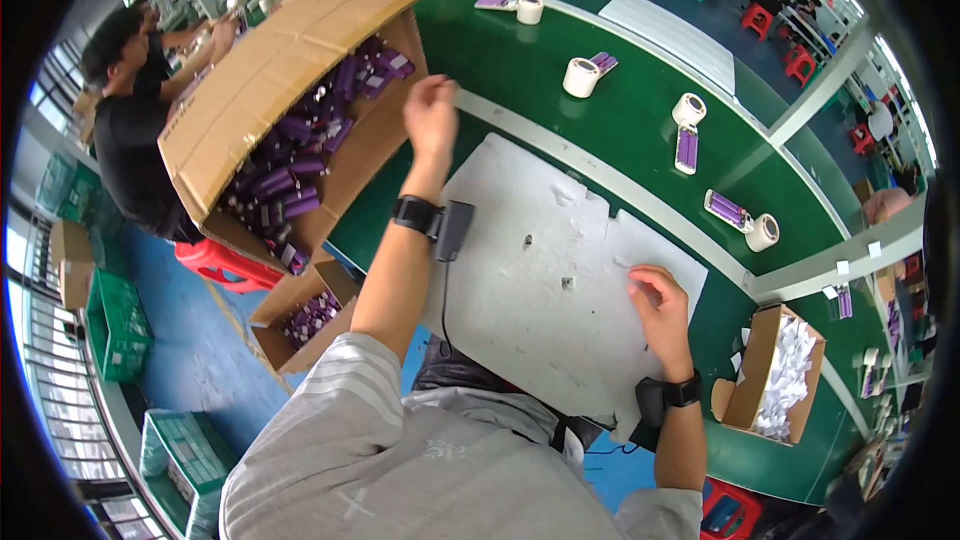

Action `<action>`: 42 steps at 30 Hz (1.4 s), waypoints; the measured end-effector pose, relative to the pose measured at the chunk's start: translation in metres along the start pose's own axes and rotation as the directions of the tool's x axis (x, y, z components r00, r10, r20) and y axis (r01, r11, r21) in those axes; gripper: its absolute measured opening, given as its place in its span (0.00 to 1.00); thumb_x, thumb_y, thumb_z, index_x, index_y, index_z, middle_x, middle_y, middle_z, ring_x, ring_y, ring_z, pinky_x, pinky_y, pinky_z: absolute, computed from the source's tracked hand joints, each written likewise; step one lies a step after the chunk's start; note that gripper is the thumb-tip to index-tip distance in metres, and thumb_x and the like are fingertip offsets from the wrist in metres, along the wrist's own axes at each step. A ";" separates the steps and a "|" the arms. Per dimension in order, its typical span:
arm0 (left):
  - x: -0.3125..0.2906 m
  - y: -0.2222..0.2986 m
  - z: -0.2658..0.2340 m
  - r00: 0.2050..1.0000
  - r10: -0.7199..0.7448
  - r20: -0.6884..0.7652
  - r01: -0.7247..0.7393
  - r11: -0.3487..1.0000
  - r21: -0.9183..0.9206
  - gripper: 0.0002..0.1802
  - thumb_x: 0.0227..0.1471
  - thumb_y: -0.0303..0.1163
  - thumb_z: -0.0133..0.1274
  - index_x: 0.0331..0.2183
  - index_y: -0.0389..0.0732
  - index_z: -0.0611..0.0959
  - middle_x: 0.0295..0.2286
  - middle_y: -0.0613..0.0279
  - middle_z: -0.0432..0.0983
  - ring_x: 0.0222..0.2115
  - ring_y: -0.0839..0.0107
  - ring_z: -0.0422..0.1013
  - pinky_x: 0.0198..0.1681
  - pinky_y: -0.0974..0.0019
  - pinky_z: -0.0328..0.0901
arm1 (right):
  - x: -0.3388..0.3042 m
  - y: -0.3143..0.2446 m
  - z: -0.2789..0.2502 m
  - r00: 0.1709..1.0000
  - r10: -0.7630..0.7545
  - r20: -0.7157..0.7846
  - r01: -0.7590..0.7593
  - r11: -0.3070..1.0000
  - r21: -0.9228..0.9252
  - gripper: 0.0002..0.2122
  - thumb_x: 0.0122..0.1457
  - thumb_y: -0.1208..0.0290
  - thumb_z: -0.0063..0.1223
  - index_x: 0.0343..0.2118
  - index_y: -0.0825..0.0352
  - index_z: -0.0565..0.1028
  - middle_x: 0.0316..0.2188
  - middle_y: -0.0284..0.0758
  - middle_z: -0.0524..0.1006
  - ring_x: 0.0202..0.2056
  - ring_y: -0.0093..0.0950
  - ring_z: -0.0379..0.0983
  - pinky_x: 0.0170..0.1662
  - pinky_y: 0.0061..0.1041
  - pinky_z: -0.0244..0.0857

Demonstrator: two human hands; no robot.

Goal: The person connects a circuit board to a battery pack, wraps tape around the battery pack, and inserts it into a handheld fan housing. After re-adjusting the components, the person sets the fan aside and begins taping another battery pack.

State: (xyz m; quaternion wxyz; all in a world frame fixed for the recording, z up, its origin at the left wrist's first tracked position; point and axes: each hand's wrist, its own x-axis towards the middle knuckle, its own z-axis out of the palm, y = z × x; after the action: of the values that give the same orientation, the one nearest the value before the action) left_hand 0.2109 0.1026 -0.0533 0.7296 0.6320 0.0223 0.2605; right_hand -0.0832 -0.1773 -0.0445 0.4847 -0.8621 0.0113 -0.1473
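The large cardboard box (225, 110) stood at the left end of the green bench (470, 50), its long axis slanting from near left to far right. Its open side faced right, toward the left hand (433, 120). Inside, the purple packs (275, 180) lay heaped, their long axes at mixed angles. The left hand hung just beside the box's far right corner, fingers curled in together; whether they gripped anything I could not tell. The right hand (662, 310) was over the right part of the pale sheet (520, 290), fingers loosely bent and apart from the thumb.

The sheet's long axis ran roughly along the bench's near edge, with the person close against that edge. Its far edge lay near the pale rail (505, 121), and the bare sheet between the two hands gave the widest open room. Past its right edge a narrower green strip led to the small carton (745, 390) of white paper pieces (787, 380).

Beyond the rail, four tape rolls (582, 78) stood spaced out toward the bench's far edge, each beside a slim purple pack. The third pack (686, 150) pointed at the near edge; the fourth (727, 208) slanted toward its roll.
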 end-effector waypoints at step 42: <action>-0.216 0.082 0.064 0.051 -0.287 0.957 0.648 0.739 0.187 0.25 0.59 0.28 0.47 0.56 0.34 0.65 0.46 0.49 0.73 0.46 0.65 0.71 0.51 0.61 0.66 | -0.010 0.002 0.000 0.981 0.188 -0.042 -0.164 0.929 0.332 0.18 0.63 0.63 0.48 0.19 0.70 0.71 0.11 0.30 0.69 0.14 0.18 0.64 0.19 0.21 0.56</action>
State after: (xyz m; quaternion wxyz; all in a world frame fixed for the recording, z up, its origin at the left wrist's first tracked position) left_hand 0.0191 -0.0387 -0.0279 0.7111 0.4898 -0.2563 -0.4344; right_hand -0.0922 -0.1768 -0.0489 0.6315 -0.7593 0.0817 -0.1344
